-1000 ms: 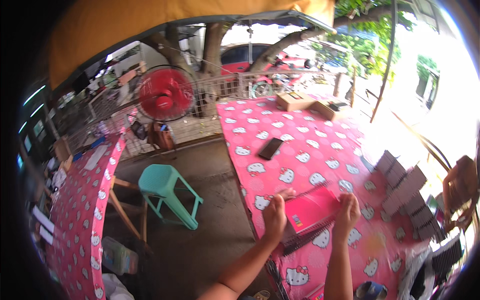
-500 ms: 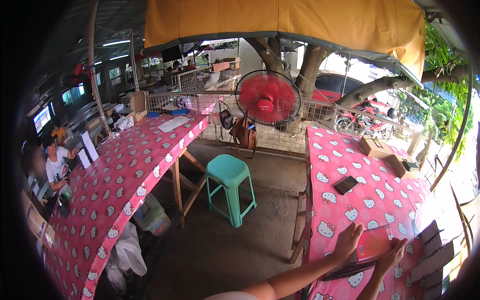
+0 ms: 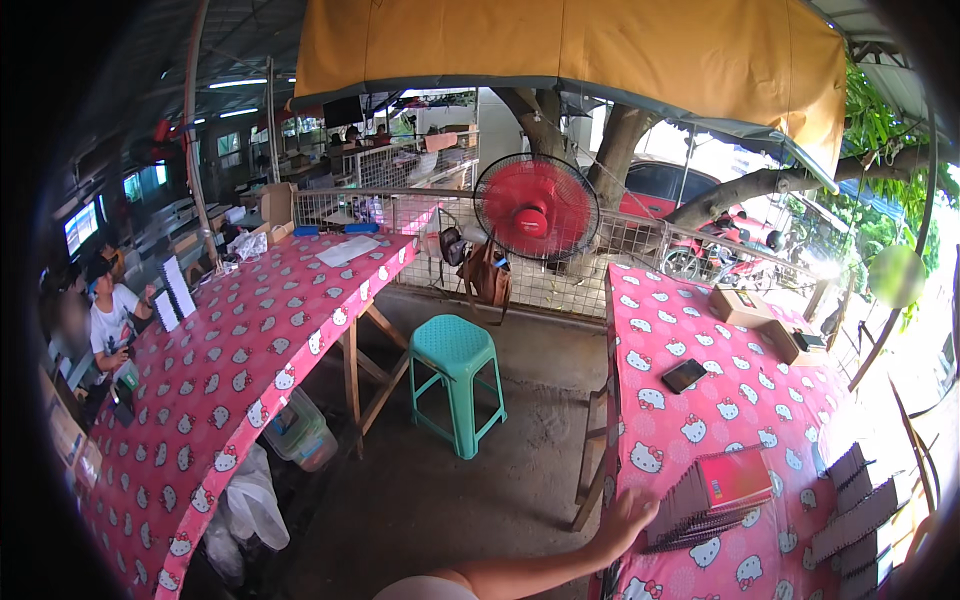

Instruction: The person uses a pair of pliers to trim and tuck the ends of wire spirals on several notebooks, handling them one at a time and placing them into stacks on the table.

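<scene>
My left hand (image 3: 630,512) reaches in from the lower edge to the left side of a fanned stack of spiral-bound notebooks, its fingers stretched out and holding nothing. Whether the fingertips touch the stack I cannot tell. The top notebook (image 3: 735,479) has a red cover, and the wire-bound edges of the ones under it spread toward my hand. All of them lie on the right table (image 3: 650,345), which has a pink patterned cloth. My right hand is out of view.
More spiral-bound stacks (image 3: 855,525) lie at the table's right edge. Farther back are a phone (image 3: 684,376) and cardboard boxes (image 3: 741,306). A green stool (image 3: 455,345) stands between the tables, before a red fan (image 3: 536,207). People sit at the left table (image 3: 235,345).
Both hands were at the red notebook. My left hand has drawn back to the stack's left side, and my right hand has left the view. The red notebook now rests on the stack.
</scene>
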`<state>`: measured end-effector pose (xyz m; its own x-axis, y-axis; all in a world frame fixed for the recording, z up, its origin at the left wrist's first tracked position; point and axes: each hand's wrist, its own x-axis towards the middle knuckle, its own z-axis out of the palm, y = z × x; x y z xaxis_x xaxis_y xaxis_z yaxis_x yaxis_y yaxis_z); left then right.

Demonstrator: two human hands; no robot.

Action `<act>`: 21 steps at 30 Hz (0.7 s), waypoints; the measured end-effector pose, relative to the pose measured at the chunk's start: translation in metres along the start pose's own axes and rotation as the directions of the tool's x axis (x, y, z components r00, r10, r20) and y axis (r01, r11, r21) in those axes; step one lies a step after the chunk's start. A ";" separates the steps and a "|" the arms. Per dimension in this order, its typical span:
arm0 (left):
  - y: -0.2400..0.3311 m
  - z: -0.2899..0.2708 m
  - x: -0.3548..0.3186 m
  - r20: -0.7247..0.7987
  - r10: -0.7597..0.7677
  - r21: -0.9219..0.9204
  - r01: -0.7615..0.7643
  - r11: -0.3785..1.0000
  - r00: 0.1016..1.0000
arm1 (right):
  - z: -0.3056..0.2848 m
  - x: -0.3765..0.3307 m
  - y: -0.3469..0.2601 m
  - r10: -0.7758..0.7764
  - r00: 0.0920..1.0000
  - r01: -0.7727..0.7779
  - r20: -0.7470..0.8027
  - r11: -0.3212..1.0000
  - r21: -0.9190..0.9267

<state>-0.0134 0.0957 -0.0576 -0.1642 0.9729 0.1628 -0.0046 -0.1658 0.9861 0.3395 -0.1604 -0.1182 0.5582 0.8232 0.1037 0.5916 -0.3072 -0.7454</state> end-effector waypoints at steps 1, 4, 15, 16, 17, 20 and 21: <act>-0.023 0.008 -0.020 0.114 -0.148 -0.128 0.162 0.978 0.982 | -0.001 -0.019 0.030 0.098 0.995 -0.099 0.020 0.995 0.031; -0.049 0.035 -0.068 0.568 -0.527 0.047 0.614 0.788 0.633 | 0.025 -0.054 0.058 0.246 0.965 -0.261 0.089 0.927 0.269; -0.088 0.095 -0.116 0.821 -0.482 0.348 0.400 0.848 0.305 | 0.074 -0.009 0.004 0.044 0.994 -0.022 -0.100 0.977 0.210; -0.082 0.095 -0.115 0.817 -0.484 0.356 0.388 0.850 0.312 | 0.066 -0.012 0.014 0.069 0.993 -0.039 -0.093 0.954 0.296; -0.079 0.093 -0.113 0.808 -0.488 0.359 0.381 0.852 0.330 | 0.064 -0.015 0.019 0.083 0.994 -0.049 -0.073 0.923 0.381; -0.124 0.087 -0.122 0.752 -0.472 0.308 0.387 0.869 0.460 | 0.063 -0.025 0.035 0.083 0.994 -0.060 -0.070 0.956 0.289; -0.131 0.097 -0.122 0.721 -0.462 0.294 0.377 0.878 0.516 | 0.066 -0.025 0.057 0.099 0.994 -0.081 -0.052 0.957 0.280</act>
<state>0.1029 0.0142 -0.2039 0.6284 0.6951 -0.3492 0.2238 0.2684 0.9370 0.3210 -0.1668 -0.2062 0.6436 0.7628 0.0632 0.3578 -0.2269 -0.9058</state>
